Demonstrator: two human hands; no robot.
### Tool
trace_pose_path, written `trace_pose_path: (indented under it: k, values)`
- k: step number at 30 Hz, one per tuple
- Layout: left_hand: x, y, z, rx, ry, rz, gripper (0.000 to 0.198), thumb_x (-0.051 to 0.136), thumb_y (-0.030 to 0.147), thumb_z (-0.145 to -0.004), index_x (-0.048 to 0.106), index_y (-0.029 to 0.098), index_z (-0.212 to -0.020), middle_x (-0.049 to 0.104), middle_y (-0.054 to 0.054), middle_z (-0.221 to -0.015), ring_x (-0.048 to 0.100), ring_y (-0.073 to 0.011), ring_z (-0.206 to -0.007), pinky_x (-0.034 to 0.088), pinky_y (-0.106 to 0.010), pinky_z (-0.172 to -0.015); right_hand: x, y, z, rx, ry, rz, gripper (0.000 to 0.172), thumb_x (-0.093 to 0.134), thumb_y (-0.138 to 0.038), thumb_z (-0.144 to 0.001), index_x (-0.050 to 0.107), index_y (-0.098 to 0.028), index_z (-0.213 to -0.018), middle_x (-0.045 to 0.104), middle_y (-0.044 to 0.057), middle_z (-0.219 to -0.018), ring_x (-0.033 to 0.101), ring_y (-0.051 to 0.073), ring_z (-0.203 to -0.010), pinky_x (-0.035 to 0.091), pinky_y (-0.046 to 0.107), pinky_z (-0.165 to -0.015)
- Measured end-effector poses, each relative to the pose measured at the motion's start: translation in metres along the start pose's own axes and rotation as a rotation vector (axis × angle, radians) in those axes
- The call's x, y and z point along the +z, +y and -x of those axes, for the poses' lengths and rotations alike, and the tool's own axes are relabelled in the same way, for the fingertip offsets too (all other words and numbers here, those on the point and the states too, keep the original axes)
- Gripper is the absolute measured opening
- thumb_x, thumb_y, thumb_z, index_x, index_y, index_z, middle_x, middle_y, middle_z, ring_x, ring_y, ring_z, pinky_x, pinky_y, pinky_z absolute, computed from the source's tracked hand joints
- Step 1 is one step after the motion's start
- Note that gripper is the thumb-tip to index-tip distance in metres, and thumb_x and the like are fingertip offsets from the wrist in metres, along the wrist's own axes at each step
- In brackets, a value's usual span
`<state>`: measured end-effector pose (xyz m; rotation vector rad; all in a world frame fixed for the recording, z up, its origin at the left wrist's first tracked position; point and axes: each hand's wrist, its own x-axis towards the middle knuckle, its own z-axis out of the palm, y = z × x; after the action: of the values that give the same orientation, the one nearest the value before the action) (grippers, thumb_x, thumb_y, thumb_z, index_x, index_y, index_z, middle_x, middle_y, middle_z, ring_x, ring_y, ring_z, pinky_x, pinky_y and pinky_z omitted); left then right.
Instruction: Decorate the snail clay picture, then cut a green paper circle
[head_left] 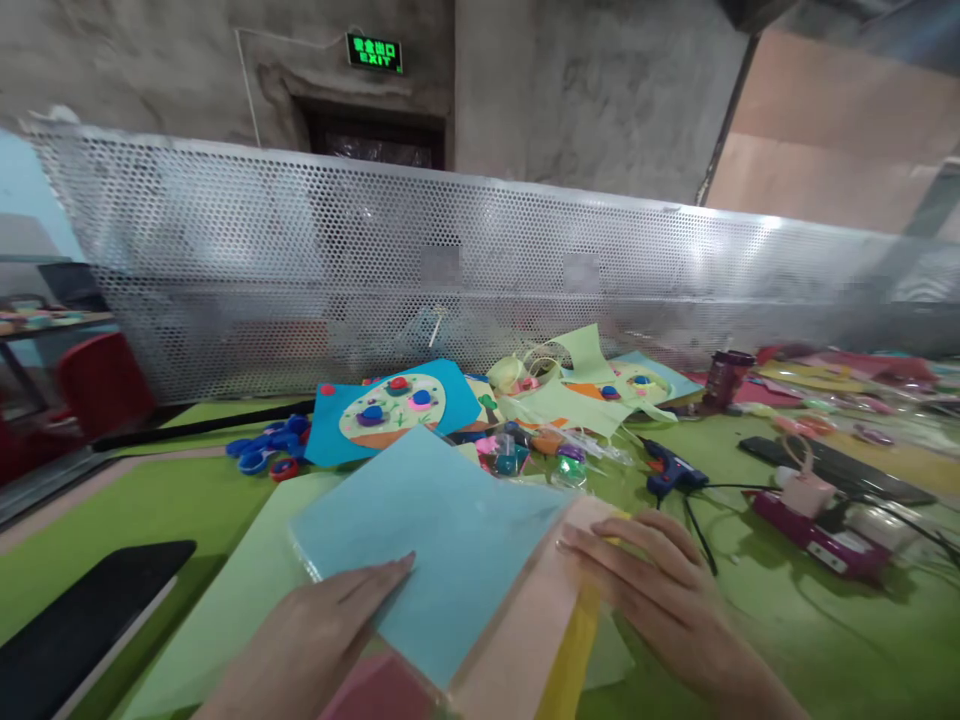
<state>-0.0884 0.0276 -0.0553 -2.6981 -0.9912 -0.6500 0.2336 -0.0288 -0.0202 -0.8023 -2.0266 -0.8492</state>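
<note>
A stack of coloured paper in what looks like a clear plastic sleeve lies tilted in front of me. Its light blue sheet (442,540) is on top, and a pale pink sheet (517,630) and a yellow sheet (574,650) show at the right. My left hand (322,620) is closed at the left edge, its fingers together over the blue sheet; its underside is hidden. At the right edge my right hand (660,590) grips the stack, fingertips bent over the pink and yellow sheets. A pale green sheet (247,570) lies underneath.
Behind the stack lies a blue card with a decorated oval (450,395). A glue gun (671,470), a power strip (817,535) and cables are to the right. Small blue tubs (274,440) and a black flat object (90,610) sit left. A perforated metal screen (375,270) bounds the table's back.
</note>
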Motion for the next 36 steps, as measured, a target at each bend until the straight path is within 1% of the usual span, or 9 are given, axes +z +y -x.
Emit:
trace_pose_path:
  k: [3,7,11,15,18,22,27,30,36]
  values:
    - [-0.006,0.002,-0.006,0.002,0.013,0.005,0.052,0.038,0.005,-0.074,0.056,0.026,-0.117,0.071,0.004,-0.102,0.07,-0.0114,-0.079,0.052,-0.014,-0.071,-0.007,0.003,-0.012,-0.014,-0.022,0.075,0.027,0.04,-0.011,-0.093,0.062,-0.02,-0.105,0.074,-0.002,-0.095,0.063,0.015,-0.089,0.041,0.033,-0.078]
    - [-0.012,0.006,-0.011,-0.005,0.07,0.017,0.043,0.037,0.011,-0.079,0.06,0.026,-0.111,0.073,0.004,-0.095,0.071,-0.0129,-0.073,0.054,-0.015,-0.064,-0.009,0.014,-0.041,0.147,-0.027,-0.101,0.022,0.046,-0.017,-0.09,0.067,-0.022,-0.099,0.075,-0.001,-0.086,0.064,0.017,-0.081,0.044,0.035,-0.073]
    - [-0.01,0.006,-0.01,-0.109,0.059,0.047,0.035,0.038,0.021,-0.085,0.059,0.029,-0.112,0.074,0.002,-0.093,0.071,-0.0155,-0.072,0.055,-0.018,-0.061,-0.008,0.037,-0.085,0.254,-0.228,-0.248,0.02,0.053,-0.022,-0.087,0.072,-0.025,-0.088,0.074,0.0,-0.078,0.065,0.014,-0.072,0.049,0.027,-0.062]
    - [-0.013,0.005,-0.013,-0.251,0.089,0.15,0.032,0.034,0.034,-0.09,0.063,0.027,-0.101,0.073,-0.001,-0.08,0.07,-0.0171,-0.066,0.053,-0.019,-0.059,-0.013,0.051,-0.131,0.059,-0.283,-0.108,0.024,0.051,-0.016,-0.085,0.072,-0.025,-0.088,0.074,-0.001,-0.084,0.064,0.019,-0.084,0.048,0.034,-0.07]
    - [-0.025,0.009,-0.022,-0.337,0.175,0.281,0.034,0.033,0.04,-0.089,0.063,0.023,-0.084,0.068,-0.001,-0.065,0.064,-0.016,-0.052,0.048,-0.02,-0.049,-0.017,0.053,-0.159,0.035,-0.143,0.05,0.017,0.058,-0.02,-0.082,0.073,-0.026,-0.08,0.071,-0.002,-0.072,0.063,0.02,-0.079,0.046,0.039,-0.073]
    - [-0.051,0.013,-0.04,-0.54,0.321,0.293,0.04,0.038,0.051,-0.083,0.05,0.022,-0.058,0.045,0.005,-0.041,0.045,-0.0135,-0.037,0.036,-0.022,-0.039,-0.02,0.057,-0.191,0.184,0.159,0.119,0.006,0.069,-0.028,-0.074,0.074,-0.024,-0.074,0.066,-0.001,-0.07,0.063,0.019,-0.072,0.047,0.042,-0.075]
    - [-0.087,0.009,-0.058,-0.638,0.311,0.27,0.036,0.039,0.049,-0.08,0.054,0.021,-0.063,0.049,0.004,-0.045,0.045,-0.0136,-0.041,0.034,-0.023,-0.043,-0.025,0.072,-0.223,0.144,0.233,0.103,0.014,0.058,-0.02,-0.083,0.072,-0.021,-0.081,0.069,-0.002,-0.071,0.065,0.019,-0.075,0.049,0.035,-0.071]
    - [-0.101,0.005,-0.063,-0.647,0.342,0.239,0.036,0.039,0.051,-0.077,0.045,0.022,-0.055,0.04,0.006,-0.044,0.04,-0.012,-0.042,0.031,-0.022,-0.044,-0.031,0.074,-0.229,0.099,0.331,0.109,0.016,0.055,-0.022,-0.086,0.07,-0.02,-0.082,0.069,-0.003,-0.071,0.065,0.018,-0.076,0.049,0.032,-0.071]
    - [-0.112,0.003,-0.064,-0.707,0.292,0.269,0.036,0.041,0.052,-0.077,0.042,0.022,-0.057,0.033,0.008,-0.045,0.035,-0.0099,-0.041,0.025,-0.019,-0.041,-0.031,0.059,-0.209,0.023,0.209,-0.195,0.021,0.053,-0.034,-0.087,0.067,-0.018,-0.089,0.07,-0.003,-0.082,0.065,0.013,-0.078,0.049,0.026,-0.072]
